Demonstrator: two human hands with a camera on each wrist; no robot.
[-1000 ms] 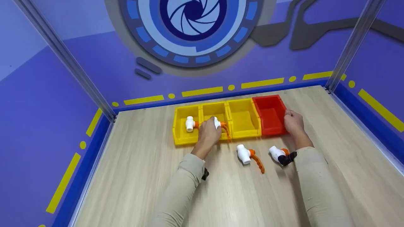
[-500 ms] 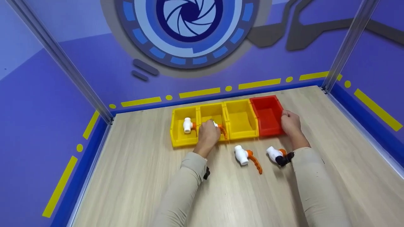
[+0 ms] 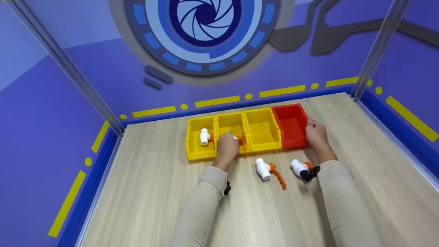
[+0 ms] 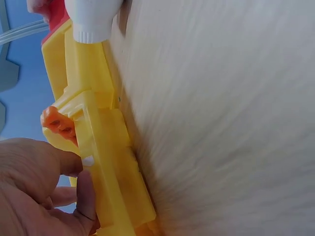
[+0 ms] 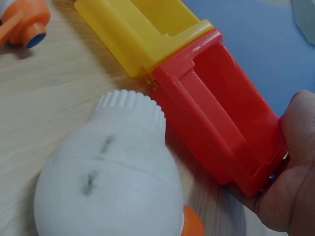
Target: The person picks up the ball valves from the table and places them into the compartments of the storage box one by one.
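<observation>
My left hand (image 3: 227, 147) reaches into the second yellow bin (image 3: 233, 118) from the left. Its curled fingers seem to pinch a white ball valve (image 3: 235, 137), mostly hidden by the hand; the valve's orange handle (image 4: 60, 124) pokes out by the bin's front edge in the left wrist view. At the far end of the row, my right hand (image 3: 316, 134) grips the side wall of the red bin (image 5: 197, 113). Another white valve (image 3: 204, 137) sits in the leftmost yellow bin (image 3: 191, 151).
Two more valves lie on the wooden table (image 3: 144, 192) before the bins: a middle valve (image 3: 263, 169) and a right-hand valve (image 3: 299, 167) close to the right sleeve (image 3: 339, 192). The third yellow bin (image 3: 263, 130) joins the red one. Purple panels (image 3: 103, 82) enclose the table.
The left hand has shifted slightly toward me inside the second bin, and its fingers cover more of the valve. The right hand keeps its grip on the red bin.
</observation>
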